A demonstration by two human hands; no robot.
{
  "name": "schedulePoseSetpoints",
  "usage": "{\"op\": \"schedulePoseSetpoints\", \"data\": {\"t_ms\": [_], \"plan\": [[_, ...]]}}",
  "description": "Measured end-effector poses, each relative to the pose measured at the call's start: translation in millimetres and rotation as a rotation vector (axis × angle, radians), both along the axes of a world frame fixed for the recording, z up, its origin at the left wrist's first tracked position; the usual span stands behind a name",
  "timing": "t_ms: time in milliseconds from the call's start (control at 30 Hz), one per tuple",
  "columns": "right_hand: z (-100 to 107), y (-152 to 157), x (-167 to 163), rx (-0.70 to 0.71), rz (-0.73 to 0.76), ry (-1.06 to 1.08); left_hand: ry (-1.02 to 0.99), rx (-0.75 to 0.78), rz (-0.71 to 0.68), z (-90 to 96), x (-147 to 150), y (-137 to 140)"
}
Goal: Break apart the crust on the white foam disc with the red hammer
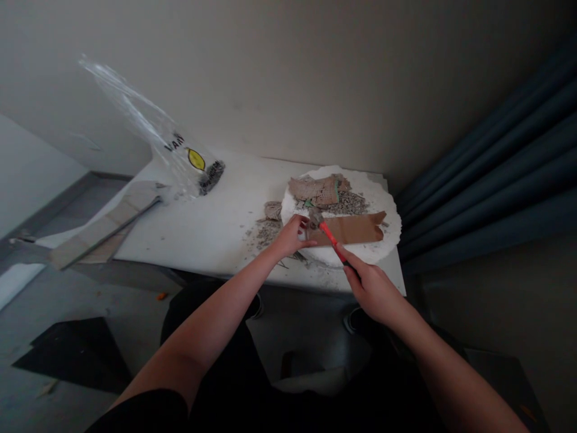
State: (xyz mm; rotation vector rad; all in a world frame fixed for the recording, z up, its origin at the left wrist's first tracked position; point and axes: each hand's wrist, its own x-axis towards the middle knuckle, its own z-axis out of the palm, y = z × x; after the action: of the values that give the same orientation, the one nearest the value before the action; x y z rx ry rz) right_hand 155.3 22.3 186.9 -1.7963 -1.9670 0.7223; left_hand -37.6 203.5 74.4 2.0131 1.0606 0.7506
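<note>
The right hand [376, 288] has its grip closed firmly round the handle of a red hammer [330, 233], which slants over a strip of brown cardboard [354, 230]. The left hand [291, 234] is at the strip's left end, right by the hammer head, its thumb and fingers curved with a gap between — whether that grip pinches anything I cannot tell. The strip lies on a white, ragged-edged round board [391, 225] at the right end of the pale worktop [193, 231]. Behind the strip, on the board, are grey rubble [356, 204] and a cracked brown slab [311, 189]; more crumbs are scattered just left of the board. Farther left stands a clear plastic bag [178, 153] with a lemon print — dark bits in its bottom.
</note>
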Motion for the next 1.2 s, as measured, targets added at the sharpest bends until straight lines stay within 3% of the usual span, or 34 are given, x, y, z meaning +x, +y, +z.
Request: {"op": "schedulePoseSetpoints", "data": {"t_ms": [167, 267, 367, 467, 600, 867, 1033, 1200], "plan": [[0.6, 7.2, 19.2, 0.052, -0.085, -0.026, 0.087, -0.006, 0.103, 18.8, -26.6, 15.5], [-7.3, 16.7, 35.2, 0.073, -0.143, -0.074, 0.355, -0.005, 0.132, 27.7, -58.2, 23.1], [-17.0, 25.6, 50.3, 0.090, -0.199, -0.124, 0.716, 0.025, -0.024, 24.5, -81.9, 19.9], [-24.6, 30.8, 59.5, 0.079, -0.226, -0.114, 0.851, 0.003, -0.244, 11.1, -87.5, 8.3], [-29.0, 32.2, 59.2, 0.037, -0.208, -0.084, 0.829, -0.007, -0.366, -8.9, -81.9, -7.2], [-26.3, 31.1, 51.8, 0.014, -0.180, -0.061, 0.639, 0.091, -0.401, -25.3, -87.2, -15.9], [-28.1, 32.4, 52.9, 0.017, -0.179, -0.056, 0.610, 0.133, -0.253, -0.8, -91.3, -6.5], [-24.9, 31.0, 49.8, 0.012, -0.177, -0.049, 0.367, 0.152, -0.187, 40.1, -66.9, -1.1]]}}
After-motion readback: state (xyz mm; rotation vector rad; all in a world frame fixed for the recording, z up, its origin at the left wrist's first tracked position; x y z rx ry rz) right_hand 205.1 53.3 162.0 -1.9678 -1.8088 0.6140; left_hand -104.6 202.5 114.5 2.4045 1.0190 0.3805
